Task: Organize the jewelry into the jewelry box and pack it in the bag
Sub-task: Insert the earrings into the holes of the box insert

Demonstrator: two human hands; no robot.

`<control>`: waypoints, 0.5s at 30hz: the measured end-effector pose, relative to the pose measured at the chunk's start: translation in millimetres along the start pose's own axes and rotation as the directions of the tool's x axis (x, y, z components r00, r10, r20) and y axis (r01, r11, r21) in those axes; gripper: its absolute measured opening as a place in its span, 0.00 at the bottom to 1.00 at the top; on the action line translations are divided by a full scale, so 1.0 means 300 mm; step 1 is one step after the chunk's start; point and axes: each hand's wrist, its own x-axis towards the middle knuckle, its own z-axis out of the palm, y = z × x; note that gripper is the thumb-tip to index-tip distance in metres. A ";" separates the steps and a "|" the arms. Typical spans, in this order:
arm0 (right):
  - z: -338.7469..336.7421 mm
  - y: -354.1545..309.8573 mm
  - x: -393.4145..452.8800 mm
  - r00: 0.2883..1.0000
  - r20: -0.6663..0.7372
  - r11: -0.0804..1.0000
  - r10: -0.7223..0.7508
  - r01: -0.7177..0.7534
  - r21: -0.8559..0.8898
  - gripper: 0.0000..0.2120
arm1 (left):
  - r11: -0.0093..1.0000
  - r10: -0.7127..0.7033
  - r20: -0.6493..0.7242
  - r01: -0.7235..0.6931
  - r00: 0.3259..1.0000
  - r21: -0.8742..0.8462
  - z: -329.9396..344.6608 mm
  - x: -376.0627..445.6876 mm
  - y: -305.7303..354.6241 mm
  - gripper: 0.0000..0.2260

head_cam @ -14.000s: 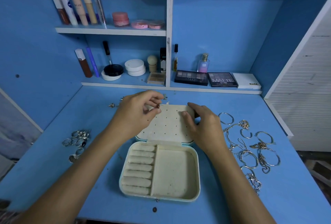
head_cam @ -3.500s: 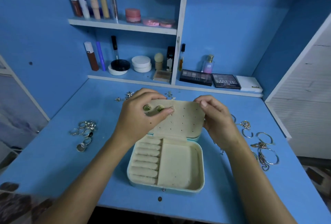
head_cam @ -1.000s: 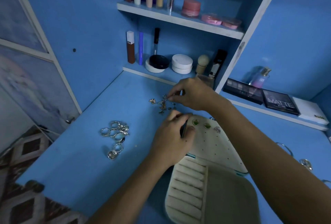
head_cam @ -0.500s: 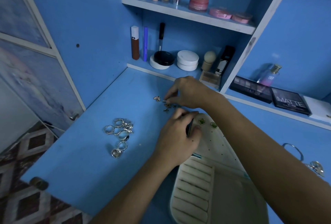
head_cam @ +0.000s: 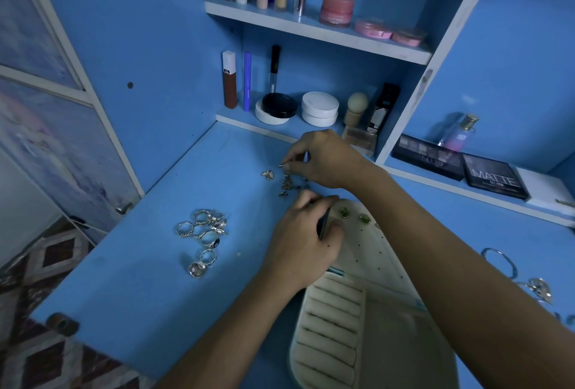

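The cream jewelry box (head_cam: pixel 373 342) lies open on the blue desk, its perforated lid (head_cam: pixel 370 251) tilted up with two green stud earrings (head_cam: pixel 354 215) pinned in it. My left hand (head_cam: pixel 306 239) grips the lid's upper left corner. My right hand (head_cam: pixel 326 160) reaches across to a small heap of earrings (head_cam: pixel 287 184) behind the box and pinches one between thumb and fingertip. A cluster of silver rings (head_cam: pixel 205 233) lies to the left on the desk.
Bracelets (head_cam: pixel 501 261) lie on the desk (head_cam: pixel 140 279) at the right edge of view. Cosmetics fill the shelves behind: compacts (head_cam: pixel 320 108), tubes (head_cam: pixel 230 80), eyeshadow palettes (head_cam: pixel 494 177), a perfume bottle (head_cam: pixel 460 130). The desk's front edge drops to a patterned floor at lower left.
My right hand has lifted slightly over the earring heap and now pinches one piece. My left hand keeps its hold on the lid. The camera view has shifted a little.
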 end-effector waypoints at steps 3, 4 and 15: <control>-0.020 -0.008 -0.026 0.997 -0.072 0.998 0.029 -0.026 0.054 0.03 | 1.000 -0.001 -0.001 0.001 1.000 0.001 -0.002 0.001 -0.004 0.21; -0.027 -0.009 -0.038 0.993 -0.107 0.997 0.042 -0.035 0.070 0.03 | 1.000 -0.003 0.000 0.003 1.000 0.000 -0.001 0.001 -0.002 0.21; -0.120 0.041 -0.249 0.904 -0.376 0.956 0.203 -0.100 0.276 0.15 | 1.000 0.004 -0.020 -0.004 1.000 -0.004 -0.012 -0.001 0.004 0.20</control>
